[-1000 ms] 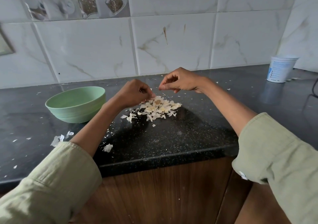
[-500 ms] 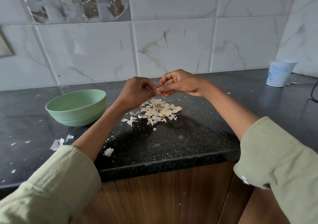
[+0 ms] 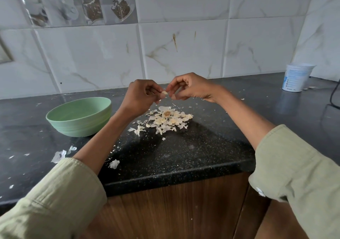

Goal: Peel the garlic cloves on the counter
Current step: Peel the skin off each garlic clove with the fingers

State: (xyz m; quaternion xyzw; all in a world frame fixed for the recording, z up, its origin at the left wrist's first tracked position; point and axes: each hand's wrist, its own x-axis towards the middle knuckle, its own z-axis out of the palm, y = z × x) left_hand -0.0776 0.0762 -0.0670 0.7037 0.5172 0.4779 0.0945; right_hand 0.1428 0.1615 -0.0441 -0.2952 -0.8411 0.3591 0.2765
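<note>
While both hands are pinching one small, light garlic clove (image 3: 164, 92) above the table (image 3: 184, 152), the left hand (image 3: 140, 96) is steadying its slippery body and the right hand (image 3: 189, 88) is picking at its brittle papery skin.

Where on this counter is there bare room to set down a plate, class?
Bare patches: the dark counter between the peel pile and the front edge, and the stretch between the right hand and the white cup. Crowded: around the pile, and by the green bowl, with scattered peels.
</note>
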